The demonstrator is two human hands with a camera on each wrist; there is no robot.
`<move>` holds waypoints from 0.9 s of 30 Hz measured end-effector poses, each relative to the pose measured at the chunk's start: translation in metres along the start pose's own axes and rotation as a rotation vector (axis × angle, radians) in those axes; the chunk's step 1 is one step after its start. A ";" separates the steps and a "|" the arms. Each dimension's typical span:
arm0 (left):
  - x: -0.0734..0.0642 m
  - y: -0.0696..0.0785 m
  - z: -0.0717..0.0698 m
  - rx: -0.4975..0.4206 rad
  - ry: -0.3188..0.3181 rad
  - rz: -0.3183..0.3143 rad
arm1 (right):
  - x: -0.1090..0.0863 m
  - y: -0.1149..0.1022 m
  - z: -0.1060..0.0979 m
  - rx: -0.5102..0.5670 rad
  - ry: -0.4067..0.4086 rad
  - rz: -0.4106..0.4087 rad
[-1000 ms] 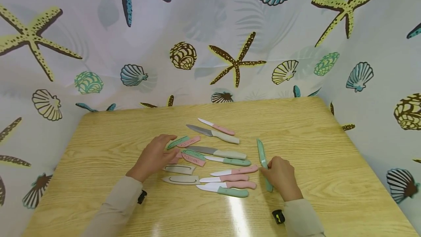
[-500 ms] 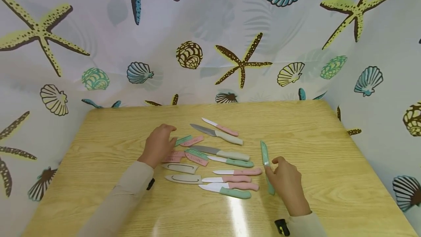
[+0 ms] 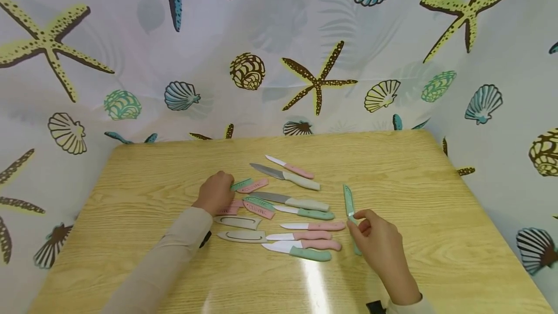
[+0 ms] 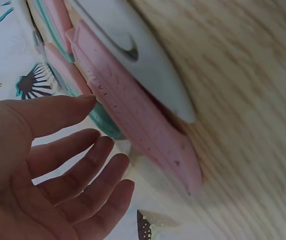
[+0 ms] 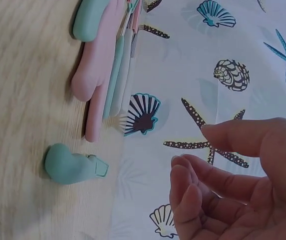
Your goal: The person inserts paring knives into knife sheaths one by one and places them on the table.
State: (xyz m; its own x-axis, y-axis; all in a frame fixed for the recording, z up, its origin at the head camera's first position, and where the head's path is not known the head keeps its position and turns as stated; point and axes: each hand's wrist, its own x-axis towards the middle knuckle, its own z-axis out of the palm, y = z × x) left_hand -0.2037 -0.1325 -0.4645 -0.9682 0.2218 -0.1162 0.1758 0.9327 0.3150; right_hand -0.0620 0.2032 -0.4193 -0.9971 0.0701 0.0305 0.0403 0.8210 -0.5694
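Note:
My left hand (image 3: 215,192) is at the left end of a green knife sheath (image 3: 242,184), lying beside a pink sheath (image 3: 255,185). In the left wrist view, its thumb and fingers are apart, with the tip of the green sheath (image 4: 104,122) showing just beyond the gap and a long pink sheath (image 4: 140,122) in front. Over a green knife (image 3: 348,198) in its sheath is my right hand (image 3: 381,241), holding nothing. The right wrist view shows its thumb and forefinger apart, with the knife's green handle (image 5: 65,164) on the table below.
Several bare knives with pink, green and cream handles lie mid-table, including a pink-handled knife (image 3: 322,244) and a cream-handled knife (image 3: 301,180). Cream sheaths (image 3: 241,236) lie left of them. A patterned cloth (image 3: 261,23) hangs behind the wooden table (image 3: 436,217).
My right hand has let go of the sheathed green knife and drawn slightly back. My left hand has lifted off the sheaths, moved back, then lowered to the green sheath's end.

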 end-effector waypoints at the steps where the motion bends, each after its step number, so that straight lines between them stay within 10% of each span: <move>1: 0.001 0.000 0.001 0.010 0.002 0.003 | -0.001 0.000 0.000 0.005 0.002 -0.007; 27: -0.007 -0.001 0.002 0.024 0.134 0.103 | -0.007 -0.001 0.020 0.080 0.022 -0.153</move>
State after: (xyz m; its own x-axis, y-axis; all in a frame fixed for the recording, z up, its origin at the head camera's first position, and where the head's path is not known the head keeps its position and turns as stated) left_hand -0.1966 -0.1344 -0.4660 -0.9596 0.2781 0.0425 0.2779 0.9139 0.2959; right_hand -0.0563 0.1909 -0.4355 -0.9894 -0.0393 0.1395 -0.1182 0.7755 -0.6202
